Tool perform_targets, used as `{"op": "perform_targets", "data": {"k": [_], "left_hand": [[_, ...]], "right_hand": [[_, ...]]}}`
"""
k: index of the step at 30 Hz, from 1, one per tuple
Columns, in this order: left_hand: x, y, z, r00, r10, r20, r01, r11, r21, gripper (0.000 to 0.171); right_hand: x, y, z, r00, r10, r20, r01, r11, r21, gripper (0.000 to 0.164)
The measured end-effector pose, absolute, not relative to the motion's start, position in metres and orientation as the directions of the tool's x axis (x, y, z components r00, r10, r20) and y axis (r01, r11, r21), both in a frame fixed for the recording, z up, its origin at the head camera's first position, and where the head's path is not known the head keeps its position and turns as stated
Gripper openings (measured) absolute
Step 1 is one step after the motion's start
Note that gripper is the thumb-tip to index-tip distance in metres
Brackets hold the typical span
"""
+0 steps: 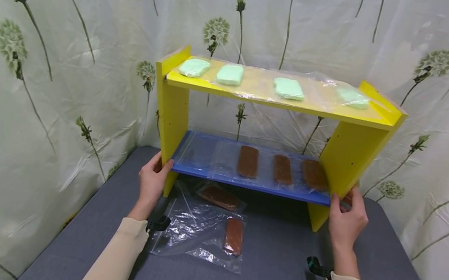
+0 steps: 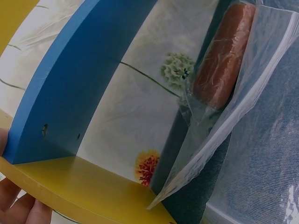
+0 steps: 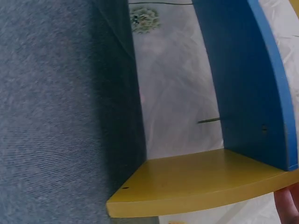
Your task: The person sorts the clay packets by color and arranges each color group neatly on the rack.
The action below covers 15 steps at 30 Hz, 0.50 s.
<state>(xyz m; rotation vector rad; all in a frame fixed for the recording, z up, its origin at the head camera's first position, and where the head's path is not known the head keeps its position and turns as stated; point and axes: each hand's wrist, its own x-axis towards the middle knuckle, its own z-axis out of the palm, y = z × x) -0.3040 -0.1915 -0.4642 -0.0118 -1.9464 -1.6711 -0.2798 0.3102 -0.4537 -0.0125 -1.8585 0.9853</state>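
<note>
Both hands hold a small shelf unit with yellow side panels point(image 1: 353, 149) and a blue middle shelf point(image 1: 205, 151). My left hand point(image 1: 152, 180) grips the left panel at the blue shelf's level, thumb on the front edge and fingers round the outside. At the same height on the right panel, my right hand point(image 1: 347, 219) grips likewise, its fingers partly hidden behind the panel. Clear plastic with several pale green blocks point(image 1: 230, 74) lies on the yellow top shelf point(image 1: 257, 97). On the blue shelf, clear bags hold three brown blocks point(image 1: 248, 162).
Below the unit, a clear zip bag point(image 1: 189, 227) with a reddish-brown block point(image 1: 234, 236) lies on the dark grey table point(image 1: 274, 273). Behind it, partly under the unit, is another bagged brown block point(image 1: 219, 196). A flower-patterned curtain point(image 1: 108, 69) hangs close behind the table.
</note>
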Motion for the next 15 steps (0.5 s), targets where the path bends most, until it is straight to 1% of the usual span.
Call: {"op": "perform_targets", "data": {"k": [8, 15], "left_hand": [[-0.3039, -0.1905, -0.4629, -0.848, -0.340, 0.406, 0.345, 0.227, 0.911, 0.046], [-0.3022, -0.1899, -0.4589, -0.838, -0.360, 0.411, 0.335, 0.254, 0.907, 0.044]], "right_hand": [[-0.2792, 0.3109, -0.4615, -0.485, 0.379, 0.788, -0.370, 0.728, -0.578, 0.039], [-0.2821, 0.3101, -0.4619, -0.491, 0.350, 0.798, -0.358, 0.754, -0.551, 0.036]]}}
